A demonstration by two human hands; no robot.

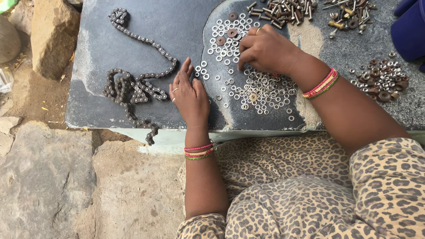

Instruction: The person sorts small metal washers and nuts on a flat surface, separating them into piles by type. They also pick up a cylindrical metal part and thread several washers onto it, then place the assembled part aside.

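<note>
We are at an outdoor, makeshift hardware-sorting spot, as the dark stone slab [155, 31] serving as a worktable shows: a rusty roller chain [133, 84], spread washers [248, 88] and piled bolts [283, 11] lie on it, with rough rocks [53, 35] and bare ground left of it.

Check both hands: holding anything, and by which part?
Left hand lies flat, open, holding nothing. Right hand is curled, fingertips down among the washers; whether it pinches one cannot be told.
</note>
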